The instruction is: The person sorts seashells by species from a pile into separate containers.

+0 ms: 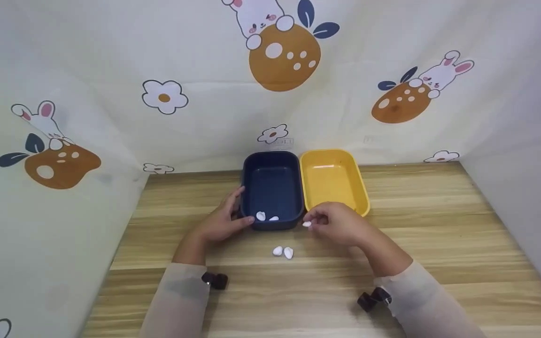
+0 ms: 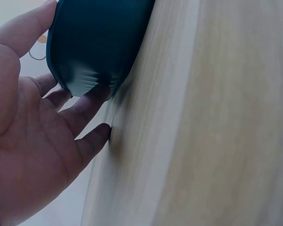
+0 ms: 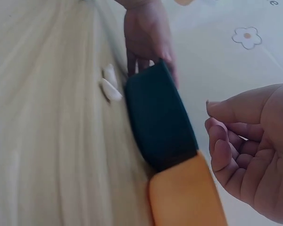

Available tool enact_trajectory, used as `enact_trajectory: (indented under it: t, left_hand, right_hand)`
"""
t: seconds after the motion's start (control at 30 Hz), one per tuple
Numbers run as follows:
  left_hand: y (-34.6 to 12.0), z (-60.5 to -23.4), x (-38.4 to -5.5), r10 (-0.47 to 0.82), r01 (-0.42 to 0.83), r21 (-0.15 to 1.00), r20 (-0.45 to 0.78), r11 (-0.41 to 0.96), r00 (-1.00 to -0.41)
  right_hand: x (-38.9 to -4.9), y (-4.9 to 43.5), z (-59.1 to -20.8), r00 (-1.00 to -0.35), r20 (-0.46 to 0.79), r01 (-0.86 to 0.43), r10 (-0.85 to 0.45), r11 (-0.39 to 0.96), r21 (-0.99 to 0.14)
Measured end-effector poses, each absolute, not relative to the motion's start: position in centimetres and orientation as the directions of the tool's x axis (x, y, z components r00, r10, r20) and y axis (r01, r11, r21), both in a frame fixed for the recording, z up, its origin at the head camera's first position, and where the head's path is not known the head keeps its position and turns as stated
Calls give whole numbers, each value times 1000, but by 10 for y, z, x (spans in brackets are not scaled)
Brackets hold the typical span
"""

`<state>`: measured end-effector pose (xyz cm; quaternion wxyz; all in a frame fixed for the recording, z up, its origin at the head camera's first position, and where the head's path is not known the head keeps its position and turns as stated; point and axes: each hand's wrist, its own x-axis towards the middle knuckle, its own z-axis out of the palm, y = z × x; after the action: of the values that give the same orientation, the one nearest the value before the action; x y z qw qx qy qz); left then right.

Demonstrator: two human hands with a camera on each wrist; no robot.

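My left hand (image 1: 221, 224) holds the near left corner of a dark blue bin (image 1: 275, 225), thumb at the front rim and fingers spread along the outer left wall. In the left wrist view its fingertips meet the bin's ribbed side (image 2: 92, 77). At the near right corner of that bin, my right hand (image 1: 338, 224) pinches a small white shell-like piece (image 1: 307, 224) between thumb and fingertips. Two similar white pieces (image 1: 261, 216) (image 1: 274, 218) lie inside the dark blue bin by its near wall. Another pair of white pieces (image 1: 289, 253) rests on the table in front.
A yellow bin (image 1: 362, 195) stands against the right side of the dark blue one, partly behind my right hand. Both stand near the back edge of the wood-grain table (image 1: 421, 202). Printed cloth walls (image 1: 204, 126) rise behind and on both sides.
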<state>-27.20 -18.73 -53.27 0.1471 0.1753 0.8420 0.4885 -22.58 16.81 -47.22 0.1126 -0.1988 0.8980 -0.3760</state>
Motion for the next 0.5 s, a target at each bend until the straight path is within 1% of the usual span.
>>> enact_trajectory:
  t: [0.23, 0.5]
  left_hand:
    - [-187, -532, -271, 423, 141, 864, -89, 483, -902]
    - [-187, -531, -270, 410, 139, 856, -92, 498, -907]
  right_hand:
    - [-234, 188, -461, -937, -27, -215, -349, 636, -741]
    - [-245, 214, -452, -966, -46, -139, -256, 660, -738]
